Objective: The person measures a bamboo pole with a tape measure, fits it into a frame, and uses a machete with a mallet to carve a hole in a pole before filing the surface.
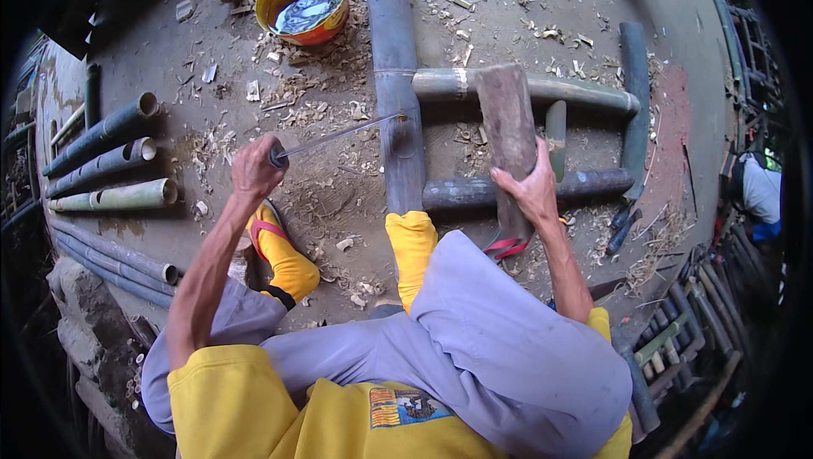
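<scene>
My left hand [254, 171] is closed round the dark handle of a long thin metal tool [339, 131]. Its shaft slants to the right, and its tip meets a notch-like mark on a thick dark bamboo pole [394, 44]. My right hand [533, 190] grips a wooden mallet [506, 107], a heavy brown block that narrows toward me, raised over the bamboo crosspieces. The upper crosspiece [576, 91] and the lower crosspiece [461, 194] run from the pole to a shorter upright bamboo piece [634, 112]. A foot in a yellow sock [412, 251] is against the pole's near end.
A yellow and red bucket [296, 27] holding liquid stands at the far left. Cut bamboo tubes [114, 196] lie on the left, some with holes. Shavings litter the floor. Dark tools [622, 230] lie at right, near more stacked bamboo [669, 336]. A person [758, 192] is at the right edge.
</scene>
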Motion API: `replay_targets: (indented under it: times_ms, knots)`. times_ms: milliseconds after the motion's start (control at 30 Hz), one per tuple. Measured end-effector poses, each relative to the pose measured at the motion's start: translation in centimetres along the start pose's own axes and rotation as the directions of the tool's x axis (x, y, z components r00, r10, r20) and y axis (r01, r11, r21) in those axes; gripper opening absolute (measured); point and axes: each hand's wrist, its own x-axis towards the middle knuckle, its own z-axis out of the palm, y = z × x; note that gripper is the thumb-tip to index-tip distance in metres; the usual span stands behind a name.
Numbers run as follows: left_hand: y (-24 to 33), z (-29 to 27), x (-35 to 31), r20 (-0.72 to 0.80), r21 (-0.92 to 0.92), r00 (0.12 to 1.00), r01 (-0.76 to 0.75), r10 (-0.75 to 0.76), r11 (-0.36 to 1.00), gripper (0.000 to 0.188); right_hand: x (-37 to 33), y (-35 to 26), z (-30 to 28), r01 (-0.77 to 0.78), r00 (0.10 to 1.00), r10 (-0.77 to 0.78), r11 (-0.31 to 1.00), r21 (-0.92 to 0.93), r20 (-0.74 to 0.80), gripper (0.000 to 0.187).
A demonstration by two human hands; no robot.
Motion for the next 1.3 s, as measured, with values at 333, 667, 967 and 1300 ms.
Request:
replay_targets:
  times_ms: [333,667,967,1300]
  knots:
    - [0.6,-1.0,-2.5,0.158,0.066,0.945,-0.299,0.286,0.952,0.032,-4.4,1.9,0.1,-0.087,0.995,0.087,0.996,-0.016,0.041,0.082]
    - [0.6,-1.4,0.5,0.357,0.095,0.905,-0.280,0.230,0.955,0.020,-2.9,-1.5,-1.2,0.845,0.471,-0.762,0.534,0.019,0.445,0.080]
    - [0.0,-0.9,1.1,0.384,0.087,0.889,-0.303,0.249,0.949,0.021,-0.5,-5.3,2.4,0.951,0.191,-0.634,0.307,0.017,0.749,0.072]
    - [0.2,0.2,0.4,0.338,0.062,0.900,-0.312,0.274,0.948,0.022,-1.7,-5.7,3.8,0.913,0.306,-0.606,0.405,-0.046,0.735,0.067]
